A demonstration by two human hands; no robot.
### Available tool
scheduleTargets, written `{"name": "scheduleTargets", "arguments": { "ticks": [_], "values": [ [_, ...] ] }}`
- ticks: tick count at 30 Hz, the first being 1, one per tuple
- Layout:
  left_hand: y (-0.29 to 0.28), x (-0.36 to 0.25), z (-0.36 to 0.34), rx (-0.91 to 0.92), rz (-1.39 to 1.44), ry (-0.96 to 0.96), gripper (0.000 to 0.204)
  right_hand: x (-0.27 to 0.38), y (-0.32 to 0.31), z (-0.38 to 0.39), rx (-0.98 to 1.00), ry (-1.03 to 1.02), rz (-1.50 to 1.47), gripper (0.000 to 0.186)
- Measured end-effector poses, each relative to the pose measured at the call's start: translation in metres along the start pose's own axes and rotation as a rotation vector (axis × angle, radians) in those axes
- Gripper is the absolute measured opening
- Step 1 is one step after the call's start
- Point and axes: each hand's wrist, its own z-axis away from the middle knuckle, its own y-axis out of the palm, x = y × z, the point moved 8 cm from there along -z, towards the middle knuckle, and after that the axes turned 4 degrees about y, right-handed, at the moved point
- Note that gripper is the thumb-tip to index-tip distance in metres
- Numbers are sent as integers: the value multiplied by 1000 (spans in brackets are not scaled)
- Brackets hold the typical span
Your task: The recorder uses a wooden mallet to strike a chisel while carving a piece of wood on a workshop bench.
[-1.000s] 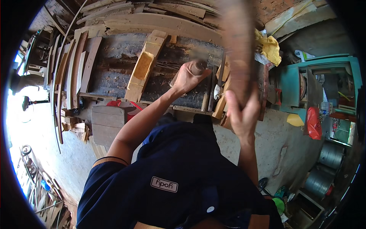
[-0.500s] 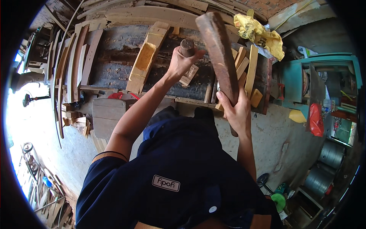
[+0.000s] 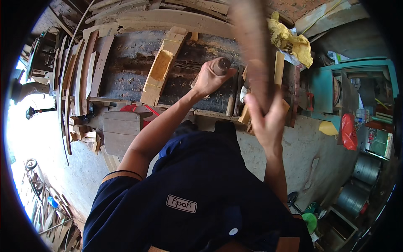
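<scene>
At the upper left of the frame, narrow boards (image 3: pixel 102 65) slanted over the dark desk (image 3: pixel 130 59). Right of them, left of centre, lay a pale block (image 3: pixel 161 69) with a carved hollow. In the upper centre, the left grip (image 3: pixel 206 80) was wrapped around a brown cylindrical handle (image 3: pixel 221 66). Right of centre, a long brown wooden bar (image 3: pixel 254 50), blurred, reached the top edge, grasped by the right grip (image 3: pixel 267 126). At the upper right lay a crumpled yellow bag (image 3: pixel 299 47).

Blurred brown club (image 3: pixel 255 52) near round-ended handle (image 3: pixel 221 66)

Hands (image 3: pixel 208 80) around handle (image 3: pixel 221 66), blurred club (image 3: pixel 255 54)
</scene>
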Motion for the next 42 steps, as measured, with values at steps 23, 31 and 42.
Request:
{"name": "scheduleTargets", "arguments": {
  "ticks": [23, 31, 42],
  "values": [
    [-18, 1, -9, -53, 165, -58, 22, -63, 19, 17, 190, 384, -193, 39],
    [-7, -1, -8, -83, 117, -60, 23, -20, -9, 0, 38, 183, -290, 49],
    [11, -5, 8, 57, 203, 21, 24, -21, 22, -6, 250, -3, 231, 48]
  ]
}}
